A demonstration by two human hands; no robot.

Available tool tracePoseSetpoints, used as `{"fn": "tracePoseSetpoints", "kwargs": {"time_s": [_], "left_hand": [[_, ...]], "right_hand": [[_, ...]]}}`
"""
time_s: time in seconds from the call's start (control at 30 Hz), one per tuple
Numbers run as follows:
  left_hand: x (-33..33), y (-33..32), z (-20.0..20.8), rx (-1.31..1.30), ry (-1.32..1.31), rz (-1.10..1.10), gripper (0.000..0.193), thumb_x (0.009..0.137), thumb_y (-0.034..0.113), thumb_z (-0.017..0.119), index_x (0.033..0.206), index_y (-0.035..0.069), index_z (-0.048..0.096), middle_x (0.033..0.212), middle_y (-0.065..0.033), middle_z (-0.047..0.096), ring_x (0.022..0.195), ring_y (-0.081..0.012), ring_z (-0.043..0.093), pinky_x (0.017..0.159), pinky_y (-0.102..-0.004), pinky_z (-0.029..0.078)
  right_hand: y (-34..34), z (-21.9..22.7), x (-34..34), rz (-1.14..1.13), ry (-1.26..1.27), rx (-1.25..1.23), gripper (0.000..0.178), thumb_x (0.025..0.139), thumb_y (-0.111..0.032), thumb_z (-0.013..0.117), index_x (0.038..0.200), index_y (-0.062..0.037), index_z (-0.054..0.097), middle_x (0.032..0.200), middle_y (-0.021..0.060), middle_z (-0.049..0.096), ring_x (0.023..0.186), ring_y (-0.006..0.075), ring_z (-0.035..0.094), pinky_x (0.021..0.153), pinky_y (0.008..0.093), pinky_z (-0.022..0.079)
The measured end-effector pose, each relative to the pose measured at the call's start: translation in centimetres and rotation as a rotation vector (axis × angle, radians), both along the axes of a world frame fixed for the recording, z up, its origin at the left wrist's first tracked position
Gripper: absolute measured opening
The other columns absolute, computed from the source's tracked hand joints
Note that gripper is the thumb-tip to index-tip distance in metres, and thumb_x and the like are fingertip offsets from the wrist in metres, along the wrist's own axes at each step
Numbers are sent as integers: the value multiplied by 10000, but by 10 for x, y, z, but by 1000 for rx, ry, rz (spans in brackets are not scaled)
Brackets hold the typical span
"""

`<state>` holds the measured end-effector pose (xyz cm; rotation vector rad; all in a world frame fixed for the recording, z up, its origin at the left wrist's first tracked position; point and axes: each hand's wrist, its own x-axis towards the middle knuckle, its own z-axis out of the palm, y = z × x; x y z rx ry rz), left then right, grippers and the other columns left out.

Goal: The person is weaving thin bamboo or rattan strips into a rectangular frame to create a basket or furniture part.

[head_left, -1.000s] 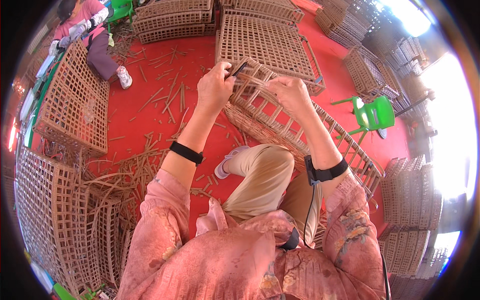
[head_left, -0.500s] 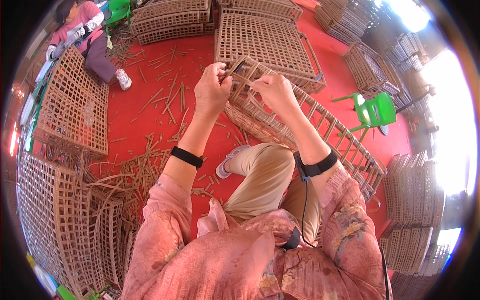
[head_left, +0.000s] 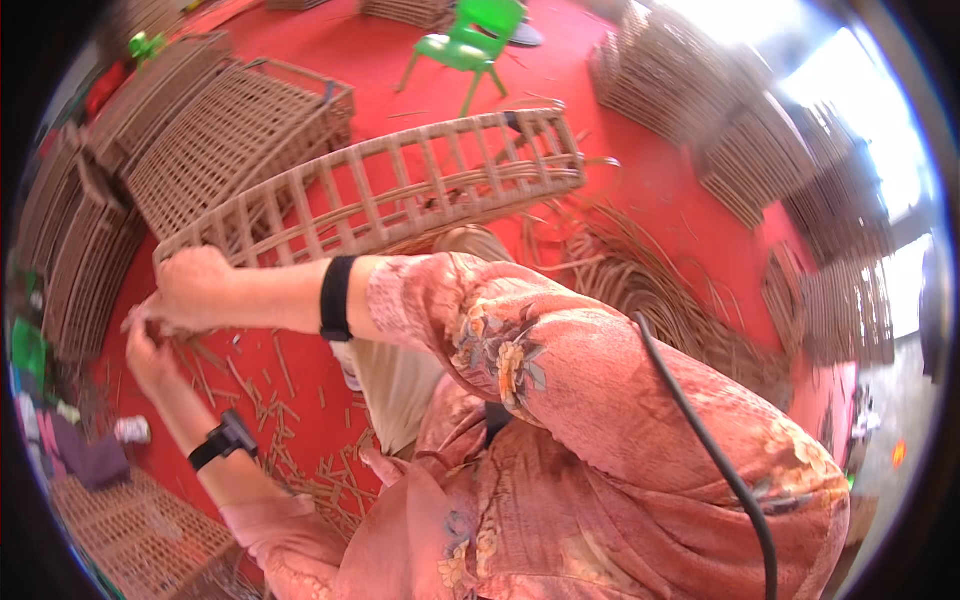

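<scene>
A long woven wicker basket (head_left: 365, 185) with an open lattice side slants across the upper middle. Its lower left end lies by my right hand (head_left: 197, 288), which is closed like a fist at that corner. Just below it, my left hand (head_left: 150, 358) has its fingers bent up against the right one. Whatever lies between the fingers is hidden by the right hand and by blur. Both forearms reach to the left, each with a black band at the wrist.
Finished-looking wicker baskets (head_left: 235, 135) are piled at the left. A green chair (head_left: 468, 45) stands beyond. Coiled wicker strands (head_left: 640, 280) lie at the right, near stacked panels (head_left: 760, 160). Cut strips (head_left: 290, 420) litter the red floor. Another person's purple-clad leg (head_left: 95, 455) shows at far left.
The view has swung to the right, so the basket and both hands now appear further left. My hands have come together; the strip seen between them earlier is out of sight.
</scene>
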<state>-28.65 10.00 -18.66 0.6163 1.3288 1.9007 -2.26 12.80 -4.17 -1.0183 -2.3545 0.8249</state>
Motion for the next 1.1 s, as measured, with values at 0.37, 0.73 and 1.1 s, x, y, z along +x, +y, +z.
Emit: {"fn": "tracePoseSetpoints", "kwargs": {"time_s": [0.37,0.73,1.1], "left_hand": [[-226,-79,-18,77,-145,261,223,944,220,691,1098,70,632,991,-34,723,783,-127,667,571,-249,461],[264,-51,121,-37,1064,136,218,978,284,630,1033,91,715,1035,-51,676,1007,-197,630,911,-341,490],[430,-23,101,276,1600,-259,402,795,312,758,1119,105,641,1093,-59,597,1050,-256,541,918,-402,404]], "right_hand": [[-41,-9,274,-129,20,663,293,833,-230,714,1071,-66,661,1043,110,654,1027,299,613,894,408,512],[-38,-27,388,-452,-260,638,535,673,-222,812,1152,-79,620,1128,88,589,1106,295,540,944,426,421],[-19,-31,391,-359,-198,545,397,627,-209,829,964,-84,659,939,66,603,971,284,566,861,413,456]]}}
